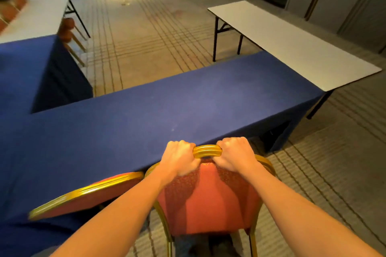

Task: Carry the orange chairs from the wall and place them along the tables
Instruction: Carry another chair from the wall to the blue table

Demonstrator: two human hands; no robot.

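Observation:
An orange chair (pixel 211 200) with a gold frame stands in front of me, its back toward me and its top touching the near edge of the blue-clothed table (pixel 146 115). My left hand (pixel 179 157) and my right hand (pixel 236 155) both grip the gold top rail of its backrest, side by side. Another orange chair (pixel 87 196) stands just to the left against the same table. More orange chairs (pixel 66 31) line the far left table.
A second blue-clothed table (pixel 27 69) runs off to the left. A bare white folding table (pixel 292 46) adjoins on the right and another white table (pixel 39 12) stands at far left. Striped carpet (pixel 146 37) lies between them; walls and doorways are behind.

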